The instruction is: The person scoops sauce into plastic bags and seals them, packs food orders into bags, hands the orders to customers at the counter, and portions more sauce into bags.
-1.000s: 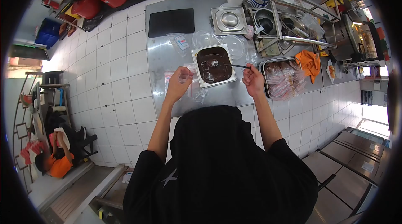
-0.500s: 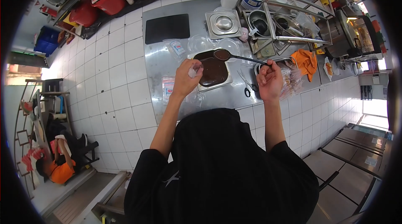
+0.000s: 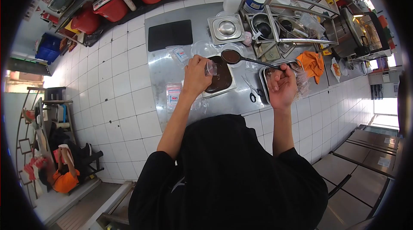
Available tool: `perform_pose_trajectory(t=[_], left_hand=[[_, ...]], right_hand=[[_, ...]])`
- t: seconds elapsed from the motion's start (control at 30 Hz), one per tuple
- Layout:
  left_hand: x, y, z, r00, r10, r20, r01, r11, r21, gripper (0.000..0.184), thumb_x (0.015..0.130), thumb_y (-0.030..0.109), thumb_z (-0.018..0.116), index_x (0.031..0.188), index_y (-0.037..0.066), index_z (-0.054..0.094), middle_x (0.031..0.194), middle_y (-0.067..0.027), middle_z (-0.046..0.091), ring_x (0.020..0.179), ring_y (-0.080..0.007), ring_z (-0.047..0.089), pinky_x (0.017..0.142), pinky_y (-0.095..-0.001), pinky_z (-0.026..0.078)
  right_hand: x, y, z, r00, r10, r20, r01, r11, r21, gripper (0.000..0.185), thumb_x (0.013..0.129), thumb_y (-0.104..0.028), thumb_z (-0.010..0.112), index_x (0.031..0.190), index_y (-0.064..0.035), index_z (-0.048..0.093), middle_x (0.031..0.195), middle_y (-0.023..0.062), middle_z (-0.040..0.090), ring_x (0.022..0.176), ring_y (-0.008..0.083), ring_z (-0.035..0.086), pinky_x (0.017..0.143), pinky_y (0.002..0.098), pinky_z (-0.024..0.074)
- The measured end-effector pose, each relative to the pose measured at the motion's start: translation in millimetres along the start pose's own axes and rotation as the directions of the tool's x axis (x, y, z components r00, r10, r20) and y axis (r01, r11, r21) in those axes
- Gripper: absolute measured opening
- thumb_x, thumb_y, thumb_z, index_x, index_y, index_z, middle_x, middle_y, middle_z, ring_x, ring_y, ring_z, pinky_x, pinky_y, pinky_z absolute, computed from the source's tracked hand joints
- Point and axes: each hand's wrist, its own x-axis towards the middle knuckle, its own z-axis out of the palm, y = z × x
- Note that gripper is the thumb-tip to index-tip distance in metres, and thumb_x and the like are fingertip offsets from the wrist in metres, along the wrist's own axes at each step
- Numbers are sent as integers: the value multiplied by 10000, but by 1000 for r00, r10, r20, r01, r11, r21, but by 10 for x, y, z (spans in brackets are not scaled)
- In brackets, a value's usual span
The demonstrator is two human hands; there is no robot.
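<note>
My right hand grips the end of a long black ladle. Brown sauce fills the ladle's bowl, which hangs above the far edge of a steel pan of dark brown sauce. In my left hand is a small clear plastic cup, tilted with its mouth towards the pan. That cup is over the pan's left side, a little below and left of the ladle bowl. Black-handled scissors lie between the pan and a metal tray of wrapped items by my right hand.
Clear plastic lids and printed packets lie around the pan. Behind are a black board, a steel lid and a rack of bowls. An orange cloth lies right. A seated person is at far left.
My left hand has turned, bringing the cup's mouth round to the right over the pan. The ladle and my right hand have shifted slightly right as the view moved a little.
</note>
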Motion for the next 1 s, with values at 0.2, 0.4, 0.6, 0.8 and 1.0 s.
perform_pose_trajectory(t=[0.2, 0.4, 0.6, 0.8, 1.0], left_hand=[[52, 131, 72, 1000, 8, -11, -10, 977, -214, 259, 791, 75, 726, 1044, 48, 683, 1033, -132, 591, 994, -314, 604, 861, -393, 497], [72, 407, 86, 994, 12, -104, -58, 892, -449, 266, 782, 68, 745, 1028, 17, 662, 1010, -128, 575, 907, -295, 604, 820, -365, 491], [44, 518, -37, 998, -18, -65, -24, 806, -592, 290, 866, 68, 751, 1139, 39, 660, 1059, -31, 632, 957, -124, 616, 851, -281, 497], [57, 593, -146, 997, -35, -64, -14, 767, -641, 262, 883, 61, 741, 1130, 38, 655, 1009, -8, 670, 912, -99, 617, 835, -263, 497], [59, 769, -288, 993, -90, -80, 6, 697, -717, 198, 839, 65, 756, 1003, 28, 652, 883, -13, 622, 803, -95, 573, 739, -263, 483]], right_hand=[[-46, -19, 101, 999, -16, 40, 15, 1000, 10, 244, 1082, -270, 385, 1047, -99, 556, 689, 68, 604, 451, 130, 388, 448, 259, 324], [-133, -49, 244, 992, -62, 106, 64, 998, -20, 270, 1095, -279, 361, 1051, -87, 546, 688, 80, 611, 449, 126, 388, 441, 254, 339], [-254, -105, 389, 956, -195, 217, 225, 966, -125, 297, 1106, -281, 345, 1068, -57, 537, 709, 135, 618, 467, 136, 427, 447, 254, 365], [-360, -145, 450, 872, -337, 356, 440, 858, -266, 307, 1110, -270, 368, 1061, -16, 534, 725, 168, 623, 513, 138, 484, 476, 243, 391], [-459, -178, 539, 795, -382, 471, 568, 742, -357, 336, 1102, -305, 418, 1052, 3, 543, 765, 192, 650, 545, 136, 522, 504, 242, 411]])
